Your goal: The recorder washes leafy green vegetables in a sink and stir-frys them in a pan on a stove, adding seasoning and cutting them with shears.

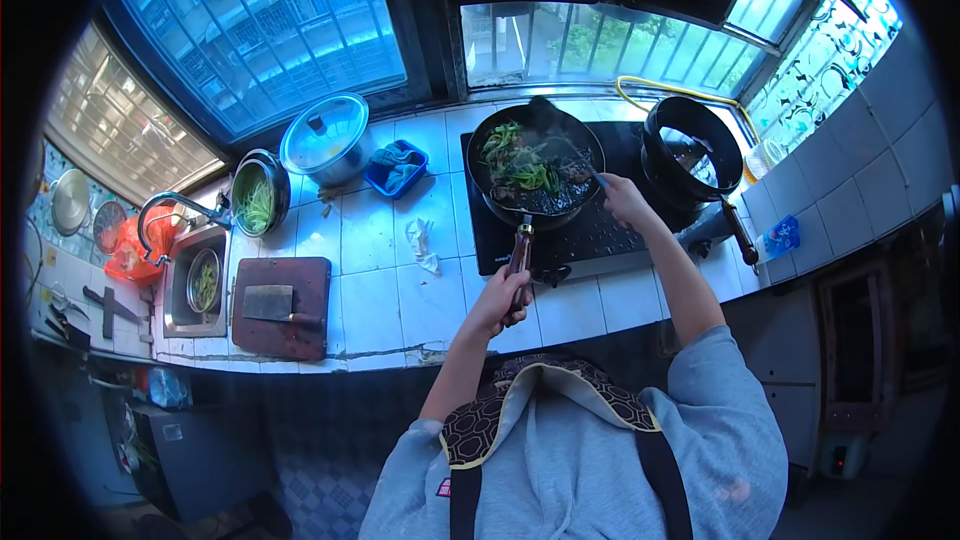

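A dark frying pan (pixel 534 199) sits on the left burner of the black gas stove (pixel 491 244). My left hand (pixel 501 298) is closed around its brown handle (pixel 520 255). In the pan, green vegetable strips (pixel 531 177) lie on the left and in the middle, with dark brown pieces (pixel 574 166) at the right and glossy liquid near the front. Faint steam rises there. My right hand (pixel 627 200), at the pan's right rim, grips the bluish handle of a cooking utensil (pixel 601 179); its head is hard to make out among the food.
A black wok (pixel 652 157) occupies the right burner. Leftward along the tiled counter are a blue basket with cloths (pixel 397 167), a lidded pot (pixel 328 141), a bowl of sliced vegetables (pixel 255 202), a cleaver (pixel 268 303) on a cutting board (pixel 279 341), and a sink (pixel 177 315).
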{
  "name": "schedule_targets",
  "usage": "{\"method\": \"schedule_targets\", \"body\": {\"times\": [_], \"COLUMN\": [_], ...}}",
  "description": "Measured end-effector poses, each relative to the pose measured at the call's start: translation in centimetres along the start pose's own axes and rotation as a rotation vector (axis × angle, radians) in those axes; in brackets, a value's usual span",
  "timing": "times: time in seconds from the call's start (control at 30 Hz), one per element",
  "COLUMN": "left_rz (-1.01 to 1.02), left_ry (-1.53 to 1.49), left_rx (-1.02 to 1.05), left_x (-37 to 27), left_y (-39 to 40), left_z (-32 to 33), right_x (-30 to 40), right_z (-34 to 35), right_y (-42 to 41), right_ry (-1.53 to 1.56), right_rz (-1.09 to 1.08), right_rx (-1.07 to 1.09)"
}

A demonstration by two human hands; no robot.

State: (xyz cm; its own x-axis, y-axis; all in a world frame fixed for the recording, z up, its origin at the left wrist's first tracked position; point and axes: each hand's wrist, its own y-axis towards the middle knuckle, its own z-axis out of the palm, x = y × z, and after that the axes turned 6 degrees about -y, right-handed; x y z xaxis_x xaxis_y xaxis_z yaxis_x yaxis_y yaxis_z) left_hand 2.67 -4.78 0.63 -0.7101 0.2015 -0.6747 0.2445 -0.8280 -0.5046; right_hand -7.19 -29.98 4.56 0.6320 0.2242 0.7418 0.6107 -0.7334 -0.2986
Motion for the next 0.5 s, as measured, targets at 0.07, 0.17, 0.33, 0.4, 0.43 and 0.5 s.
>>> {"method": "schedule_targets", "body": {"times": [0.07, 0.17, 0.33, 0.4, 0.43, 0.5], "left_rz": [-0.004, -0.024, -0.035, -0.038, -0.035, -0.035], "left_ry": [0.003, -0.023, -0.025, -0.019, -0.015, -0.003], "left_rx": [0.016, 0.009, 0.023, 0.027, 0.023, 0.027], "left_x": [-0.3, -0.8, -1.1, -1.1, -1.1, -1.2], "left_y": [-0.2, -0.7, -0.9, -0.9, -0.9, -0.9], "left_z": [-0.2, -0.2, 0.1, -0.2, -0.1, 0.1], "right_x": [0.0, 1.2, -1.0, 1.0, 1.9, 2.0], "right_z": [0.2, -0.7, -3.6, -4.5, -4.6, -3.6], "right_y": [0.0, -1.7, -4.3, -5.8, -5.7, -3.3], "right_ry": [0.037, 0.034, 0.063, -0.395, -0.475, -0.552], "right_rz": [-0.008, -0.074, -0.218, -0.354, -0.329, -0.343], "right_rx": [0.056, 0.134, 0.178, -0.078, -0.125, -0.199]}}
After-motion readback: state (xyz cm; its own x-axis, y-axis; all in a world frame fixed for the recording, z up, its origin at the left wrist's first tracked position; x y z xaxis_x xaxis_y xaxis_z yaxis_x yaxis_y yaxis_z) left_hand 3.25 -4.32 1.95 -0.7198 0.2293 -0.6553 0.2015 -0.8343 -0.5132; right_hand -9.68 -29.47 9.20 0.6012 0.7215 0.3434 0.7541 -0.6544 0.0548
